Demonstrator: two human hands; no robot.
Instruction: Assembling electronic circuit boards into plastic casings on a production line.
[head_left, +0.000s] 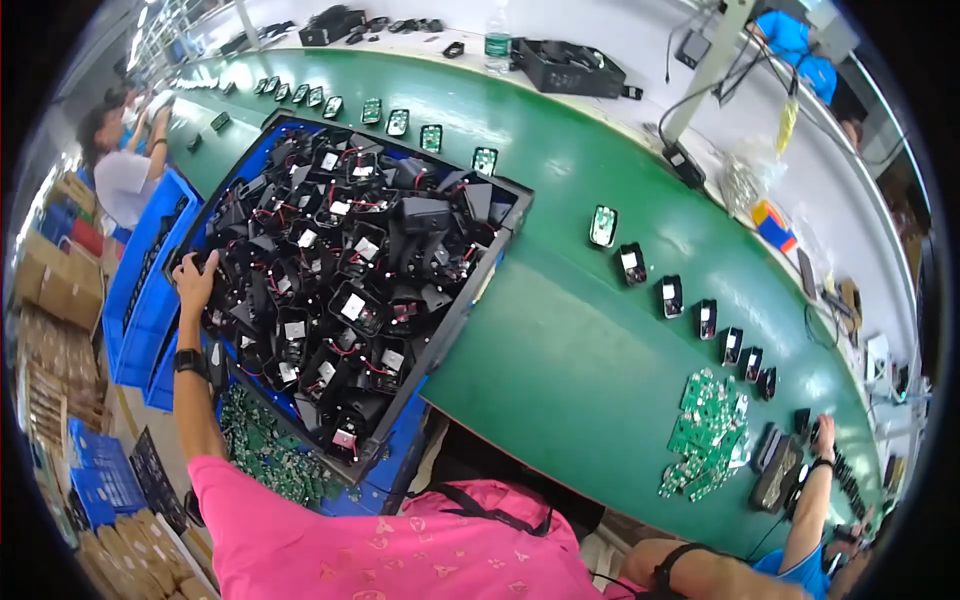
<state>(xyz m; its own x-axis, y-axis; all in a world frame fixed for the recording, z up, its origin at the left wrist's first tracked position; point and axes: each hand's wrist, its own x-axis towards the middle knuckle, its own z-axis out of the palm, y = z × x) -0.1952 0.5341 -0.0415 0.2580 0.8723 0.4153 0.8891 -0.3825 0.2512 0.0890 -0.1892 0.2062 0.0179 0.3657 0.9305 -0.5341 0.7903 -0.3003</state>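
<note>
A large black bin (462,300) with a blue inner lining is heaped with black plastic housings (355,305), many with red wires and white or silver parts. It lies partly over the green table's left side. My left hand (194,283) is at the bin's left corner, its fingers curled over the rim beside the housings; a dark band is on the wrist. Beneath the bin's near edge are many loose green circuit boards (265,450). My right arm (690,572) runs out at the lower edge, and its hand is out of sight.
On the green table (540,380), a curved row of housings (670,295) and a pile of circuit boards (708,435) lie to the right. A co-worker's hand (825,435) reaches in there. Blue crates (140,290) stand left, near another person (125,170). A bottle (497,45) stands behind.
</note>
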